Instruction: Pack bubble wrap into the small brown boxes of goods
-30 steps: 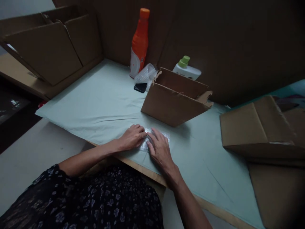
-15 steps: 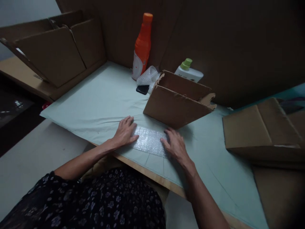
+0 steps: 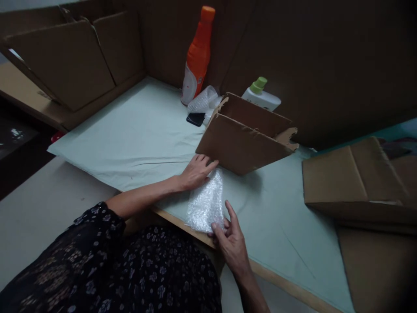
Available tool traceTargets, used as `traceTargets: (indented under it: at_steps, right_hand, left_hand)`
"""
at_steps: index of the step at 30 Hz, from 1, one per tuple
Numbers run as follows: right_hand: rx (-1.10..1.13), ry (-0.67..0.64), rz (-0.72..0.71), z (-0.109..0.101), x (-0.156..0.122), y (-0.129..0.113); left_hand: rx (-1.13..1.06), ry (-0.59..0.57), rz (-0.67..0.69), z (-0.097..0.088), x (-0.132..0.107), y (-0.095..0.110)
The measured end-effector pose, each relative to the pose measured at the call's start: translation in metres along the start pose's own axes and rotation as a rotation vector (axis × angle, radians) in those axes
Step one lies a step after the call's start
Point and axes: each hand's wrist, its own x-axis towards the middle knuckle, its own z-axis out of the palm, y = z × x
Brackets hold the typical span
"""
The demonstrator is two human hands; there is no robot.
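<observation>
A flat piece of bubble wrap (image 3: 206, 202) lies on the cloth-covered table, its long side running from near the small cardboard box to the table's front edge. My left hand (image 3: 196, 172) rests at its far left corner, fingers spread and thumb touching the plastic. At the near right corner, my right hand (image 3: 232, 243) pinches the wrap between the thumb on top and fingers partly hidden below, with the index finger stretched out. The open cardboard box (image 3: 244, 143) stands tilted just beyond the wrap.
Behind the box are an orange bottle (image 3: 198, 54), a white bottle with a green cap (image 3: 262, 98), a rolled piece of bubble wrap (image 3: 202, 101) and a dark flat object (image 3: 195, 119). Larger cardboard boxes stand at the left (image 3: 61, 65) and right (image 3: 335, 178).
The bubble wrap has turned from lying sideways to pointing toward me. My left hand has moved right to its far end; my right hand has come down to its near corner and grips it.
</observation>
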Motion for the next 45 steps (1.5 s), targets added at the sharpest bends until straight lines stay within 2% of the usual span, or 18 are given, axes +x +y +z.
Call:
traceTargets:
  at_steps: [2,6,8,10,12,14,17,19,21,24,27,29,32,35,39,41,43,45]
  right_hand:
    - [0.025,0.017,0.029,0.002,-0.005,0.0]
    - [0.074,-0.016,0.093,0.002,-0.007,-0.003]
    - [0.19,-0.054,0.127,0.005,-0.005,-0.002]
    - [0.31,-0.107,0.159,0.006,-0.004,0.0]
    - [0.319,-0.131,0.142,0.004,-0.005,0.002]
    - [0.15,-0.041,-0.008,-0.002,-0.009,0.003]
    - [-0.317,0.178,-0.529,-0.008,-0.011,-0.001]
    - [-0.64,0.194,-0.864,-0.006,-0.005,-0.005]
    - [-0.893,0.138,-1.024,0.0,0.007,-0.008]
    - [-1.043,0.143,-1.048,0.005,0.029,-0.006]
    - [-0.95,0.1,-1.023,0.002,0.043,-0.004]
    - [-0.854,0.002,-0.961,-0.002,0.048,-0.008]
    - [-0.783,-0.108,-0.825,-0.003,0.051,-0.017]
    - [-0.824,-0.089,-0.8,-0.003,0.046,-0.024]
    - [-0.921,0.078,-0.925,-0.008,0.029,-0.022]
    - [-0.937,0.049,-0.948,-0.011,0.026,-0.017]
    - [-0.898,0.006,-0.901,-0.012,0.031,-0.013]
    - [-0.796,0.003,-0.779,-0.012,0.042,-0.01]
  left_hand:
    - [-0.092,0.026,0.072,0.002,-0.022,0.001]
    - [-0.365,0.029,0.252,0.0,-0.096,0.01]
    - [-0.357,-0.009,0.297,0.005,-0.124,0.019]
    - [-0.298,-0.013,0.272,0.013,-0.135,0.027]
    - [-0.281,-0.001,0.173,0.022,-0.133,0.031]
    - [-0.311,0.001,0.045,0.026,-0.125,0.031]
    - [-0.372,-0.031,-0.082,0.024,-0.111,0.028]
    - [-0.396,-0.057,-0.127,0.023,-0.105,0.026]
    - [-0.405,-0.068,-0.144,0.022,-0.102,0.025]
    - [-0.34,0.024,-0.101,0.02,-0.104,0.025]
    - [-0.183,0.25,0.048,0.014,-0.114,0.027]
    - [-0.09,0.309,0.183,0.01,-0.122,0.029]
    - [-0.02,0.179,0.289,0.01,-0.128,0.031]
    - [-0.015,0.074,0.281,0.017,-0.124,0.029]
    - [-0.118,0.056,0.21,0.019,-0.11,0.019]
    - [-0.197,0.028,0.154,0.017,-0.105,0.015]
    - [-0.227,0.028,0.109,0.013,-0.101,0.015]
    - [-0.188,0.093,0.098,0.01,-0.101,0.018]
